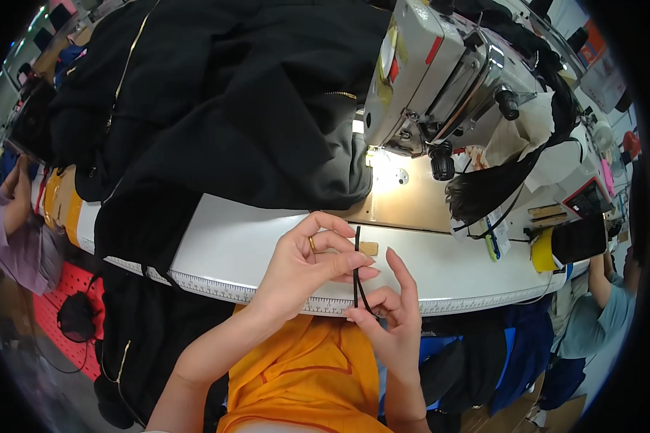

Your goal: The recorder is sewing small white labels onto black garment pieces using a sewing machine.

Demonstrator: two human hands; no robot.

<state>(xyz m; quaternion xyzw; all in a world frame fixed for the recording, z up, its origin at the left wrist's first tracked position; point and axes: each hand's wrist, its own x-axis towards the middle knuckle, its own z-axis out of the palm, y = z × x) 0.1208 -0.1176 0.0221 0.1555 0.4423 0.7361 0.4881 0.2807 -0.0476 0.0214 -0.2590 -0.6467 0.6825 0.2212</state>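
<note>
Between my two hands, above the front edge of the white sewing table, is a thin black cord folded into a loop. My left hand, with a gold ring on one finger, pinches it near its upper end. Lower down, my right hand pinches the cord's bottom part between thumb and fingers, its index finger raised. Behind the hands stands a sewing machine with its lamp lit over the needle plate. A black garment with gold zippers lies heaped left of the machine, reaching its needle area.
A measuring tape runs along the table's front edge. A bundle of black strips hangs on the machine's right, near a pen and a yellow tape roll. Dark garments hang below the table. Other people sit at both sides.
</note>
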